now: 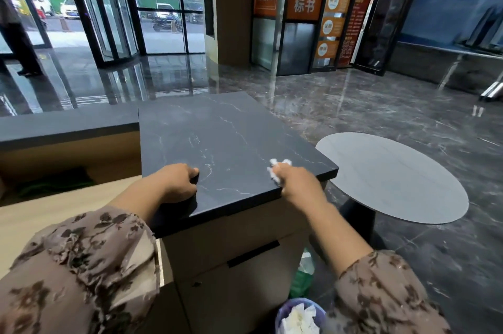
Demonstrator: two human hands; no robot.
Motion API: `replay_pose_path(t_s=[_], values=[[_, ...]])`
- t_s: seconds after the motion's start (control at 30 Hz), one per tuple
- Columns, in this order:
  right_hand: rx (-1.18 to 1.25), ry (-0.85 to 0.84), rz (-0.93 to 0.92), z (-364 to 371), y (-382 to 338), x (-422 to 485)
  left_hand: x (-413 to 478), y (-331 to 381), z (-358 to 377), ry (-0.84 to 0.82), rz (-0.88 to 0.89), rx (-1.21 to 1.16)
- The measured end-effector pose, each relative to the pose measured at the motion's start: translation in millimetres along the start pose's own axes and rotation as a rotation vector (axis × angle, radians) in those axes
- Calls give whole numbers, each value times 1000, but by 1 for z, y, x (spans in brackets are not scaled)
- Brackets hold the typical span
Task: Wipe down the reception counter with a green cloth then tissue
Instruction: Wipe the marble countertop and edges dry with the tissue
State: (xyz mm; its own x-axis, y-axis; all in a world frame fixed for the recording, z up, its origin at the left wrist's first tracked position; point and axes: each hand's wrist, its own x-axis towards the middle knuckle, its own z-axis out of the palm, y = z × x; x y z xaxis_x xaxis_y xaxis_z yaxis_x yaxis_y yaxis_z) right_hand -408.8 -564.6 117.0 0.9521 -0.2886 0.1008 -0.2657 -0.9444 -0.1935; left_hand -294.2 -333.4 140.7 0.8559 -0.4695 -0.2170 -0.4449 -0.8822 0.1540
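The reception counter (pixel 217 138) has a dark marble-patterned top with pale veins. My right hand (pixel 296 184) grips a crumpled white tissue (pixel 277 167) and holds it against the counter near its right front corner. My left hand (pixel 179 182) rests on the near left part of the top, fingers curled loosely, holding nothing. A green cloth (pixel 54 184) lies on the lower wooden desk to the left, partly in shadow.
A round grey side table (pixel 394 176) stands right of the counter. A bin (pixel 299 316) with used tissues sits on the floor below, beside a green bottle (pixel 302 279). A long dark counter ledge (pixel 68 127) runs left. A person's legs (pixel 21 42) stand near the glass doors.
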Motion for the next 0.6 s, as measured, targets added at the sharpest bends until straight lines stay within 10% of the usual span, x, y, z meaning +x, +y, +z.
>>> replay_pose_path(t_s=[0.3, 0.6], values=[[-26, 53, 457, 8, -5, 78, 8, -49, -17, 105, 112, -202], [63, -7, 355, 37, -153, 153, 53, -142, -28, 198, 3, -474]])
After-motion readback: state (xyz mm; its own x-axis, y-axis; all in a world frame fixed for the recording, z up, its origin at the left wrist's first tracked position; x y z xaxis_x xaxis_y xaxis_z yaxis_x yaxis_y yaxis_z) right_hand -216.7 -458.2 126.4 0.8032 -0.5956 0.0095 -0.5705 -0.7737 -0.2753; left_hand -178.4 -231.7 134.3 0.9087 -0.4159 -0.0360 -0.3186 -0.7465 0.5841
